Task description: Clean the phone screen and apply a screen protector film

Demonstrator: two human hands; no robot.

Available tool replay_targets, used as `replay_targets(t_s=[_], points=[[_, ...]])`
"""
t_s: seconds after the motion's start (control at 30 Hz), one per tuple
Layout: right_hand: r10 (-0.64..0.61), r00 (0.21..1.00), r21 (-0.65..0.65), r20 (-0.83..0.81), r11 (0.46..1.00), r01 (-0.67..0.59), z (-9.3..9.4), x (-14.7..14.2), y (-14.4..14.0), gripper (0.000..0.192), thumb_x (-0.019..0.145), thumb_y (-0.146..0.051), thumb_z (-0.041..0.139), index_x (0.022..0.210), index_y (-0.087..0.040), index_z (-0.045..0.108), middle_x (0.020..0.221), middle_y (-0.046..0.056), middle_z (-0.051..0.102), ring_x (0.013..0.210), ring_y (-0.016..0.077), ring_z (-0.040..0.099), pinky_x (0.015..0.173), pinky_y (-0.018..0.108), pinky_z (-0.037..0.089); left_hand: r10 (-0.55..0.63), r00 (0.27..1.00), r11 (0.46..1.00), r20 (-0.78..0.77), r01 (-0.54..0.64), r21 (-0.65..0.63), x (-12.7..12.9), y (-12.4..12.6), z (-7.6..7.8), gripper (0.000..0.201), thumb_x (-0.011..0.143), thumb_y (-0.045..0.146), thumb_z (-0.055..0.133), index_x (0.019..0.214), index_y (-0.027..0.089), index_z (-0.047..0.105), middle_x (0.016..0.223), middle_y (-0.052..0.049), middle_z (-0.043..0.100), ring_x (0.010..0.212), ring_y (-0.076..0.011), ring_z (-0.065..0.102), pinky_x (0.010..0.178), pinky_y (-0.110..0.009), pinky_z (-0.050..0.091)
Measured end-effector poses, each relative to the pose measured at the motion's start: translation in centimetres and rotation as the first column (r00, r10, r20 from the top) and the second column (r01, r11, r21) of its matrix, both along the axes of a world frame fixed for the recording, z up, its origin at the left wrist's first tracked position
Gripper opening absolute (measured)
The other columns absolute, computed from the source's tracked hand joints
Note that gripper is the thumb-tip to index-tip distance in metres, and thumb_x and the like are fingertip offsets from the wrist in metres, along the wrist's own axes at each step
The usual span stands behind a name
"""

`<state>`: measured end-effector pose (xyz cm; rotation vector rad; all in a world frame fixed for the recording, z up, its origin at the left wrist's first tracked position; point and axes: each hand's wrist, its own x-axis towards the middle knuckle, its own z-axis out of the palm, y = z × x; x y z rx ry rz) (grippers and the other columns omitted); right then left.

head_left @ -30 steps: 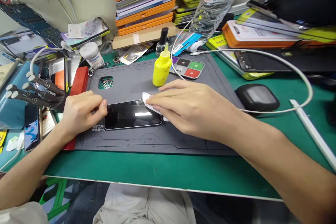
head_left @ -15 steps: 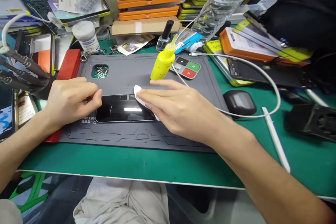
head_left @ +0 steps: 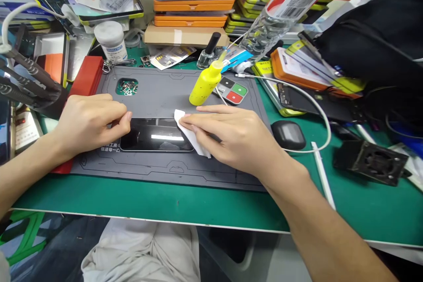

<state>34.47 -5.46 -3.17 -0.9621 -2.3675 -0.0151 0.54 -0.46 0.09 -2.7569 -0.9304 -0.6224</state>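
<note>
Hands work over a dark glass phone screen (head_left: 155,134) lying flat at the centre of a grey repair mat (head_left: 172,172) on a green desk (head_left: 185,209). Left hand (head_left: 89,121), at nine o'clock of the screen, pinches its left edge with fingers drawn narrow, steadying it. Right hand (head_left: 231,134), at three o'clock, presses a small white wipe (head_left: 190,134) onto the glass under flattened fingers. A yellow squeeze bottle (head_left: 205,84) stands at one o'clock, just beyond the wipe. Wiping well likely calls for a firm left-hand hold, light even pressure, straight overlapping strokes, and fingertips kept off the cleaned glass.
</note>
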Motion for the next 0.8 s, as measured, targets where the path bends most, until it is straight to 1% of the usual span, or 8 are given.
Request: replay_targets(t_s=[0.1, 0.2, 0.3, 0.37, 0.5, 0.63, 0.7, 0.8], points=[[-0.004, 1.000, 0.037, 0.002, 0.999, 0.004, 0.0, -0.2, -0.2, 0.033, 0.118, -0.016, 0.057, 0.113, -0.022, 0.090, 0.115, 0.004, 0.093, 0.099, 0.0241, 0.092, 0.112, 0.045, 0.076, 0.004, 0.999, 1.000, 0.040, -0.003, -0.010, 0.1, 0.0, -0.1, 0.048, 0.109, 0.031, 0.056, 0.065, 0.021, 0.040, 0.056, 0.001, 0.036, 0.052, -0.0152, 0.037, 0.052, -0.036, 0.020], [-0.003, 1.000, 0.084, -0.014, 0.996, 0.005, 0.2, -0.6, -0.6, 0.031, 0.116, -0.013, 0.059, 0.107, -0.020, 0.087, 0.108, 0.004, 0.093, 0.092, 0.0229, 0.091, 0.111, 0.042, 0.076, 0.036, 0.997, 0.998, 0.071, -0.031, -0.063, 0.1, -0.1, -0.2, 0.049, 0.106, 0.033, 0.058, 0.062, 0.021, 0.039, 0.055, 0.000, 0.034, 0.052, -0.0148, 0.034, 0.055, -0.036, 0.018], [-0.003, 1.000, 0.070, 0.008, 0.998, 0.003, 0.7, -0.7, -1.1, 0.030, 0.113, -0.009, 0.060, 0.105, -0.022, 0.086, 0.105, 0.002, 0.093, 0.091, 0.0231, 0.091, 0.111, 0.044, 0.076, 0.080, 0.996, 0.989, 0.038, -0.074, -0.129, 0.1, 0.0, -0.4, 0.051, 0.103, 0.038, 0.061, 0.060, 0.021, 0.039, 0.054, 0.000, 0.033, 0.054, -0.0150, 0.032, 0.058, -0.037, 0.017], [0.026, 0.999, 0.065, 0.024, 0.997, -0.028, 1.2, -0.8, -1.5, 0.031, 0.111, -0.006, 0.060, 0.103, -0.023, 0.085, 0.103, 0.002, 0.092, 0.089, 0.0231, 0.091, 0.110, 0.043, 0.077, 0.096, 0.995, 0.984, 0.014, -0.093, -0.151, 0.0, 0.0, -0.4, 0.052, 0.103, 0.039, 0.061, 0.060, 0.021, 0.038, 0.055, 0.000, 0.033, 0.054, -0.0152, 0.032, 0.059, -0.037, 0.017], [0.080, 0.997, 0.057, 0.006, 0.995, -0.080, 2.1, -0.8, -2.3, 0.030, 0.108, -0.002, 0.063, 0.093, -0.021, 0.081, 0.095, 0.004, 0.090, 0.082, 0.0234, 0.089, 0.099, 0.039, 0.078, 0.105, 0.994, 0.983, 0.023, -0.100, -0.155, 0.0, 0.1, -0.5, 0.054, 0.104, 0.040, 0.060, 0.059, 0.020, 0.038, 0.056, 0.000, 0.032, 0.055, -0.0137, 0.031, 0.062, -0.035, 0.017], [0.076, 0.997, 0.026, 0.018, 0.997, -0.076, 2.5, -0.5, -3.0, 0.034, 0.108, -0.003, 0.064, 0.084, -0.024, 0.076, 0.082, 0.003, 0.086, 0.071, 0.0248, 0.086, 0.081, 0.042, 0.078, 0.068, 0.998, 0.993, -0.004, -0.068, -0.095, 0.1, -0.1, -0.4, 0.054, 0.110, 0.039, 0.057, 0.061, 0.020, 0.045, 0.059, 0.001, 0.034, 0.056, -0.0119, 0.033, 0.062, -0.033, 0.017], [0.082, 0.996, 0.036, 0.016, 0.996, -0.083, 2.7, -0.4, -3.2, 0.032, 0.108, -0.004, 0.065, 0.086, -0.024, 0.077, 0.079, 0.002, 0.084, 0.067, 0.0239, 0.084, 0.084, 0.042, 0.078, 0.040, 0.999, 0.999, -0.036, -0.041, -0.032, 0.0, -0.1, -0.4, 0.055, 0.115, 0.037, 0.053, 0.063, 0.019, 0.051, 0.061, 0.002, 0.037, 0.058, -0.0107, 0.036, 0.061, -0.031, 0.018], [0.103, 0.995, 0.024, 0.017, 0.994, -0.104, 2.9, -0.6, -3.3, 0.032, 0.108, -0.004, 0.064, 0.088, -0.025, 0.078, 0.080, 0.001, 0.085, 0.069, 0.0229, 0.084, 0.086, 0.041, 0.078, -0.017, 0.999, 0.997, -0.048, 0.021, 0.081, -0.1, -0.1, -0.4, 0.055, 0.118, 0.034, 0.053, 0.066, 0.017, 0.053, 0.063, 0.002, 0.040, 0.059, -0.0091, 0.039, 0.060, -0.027, 0.018]])
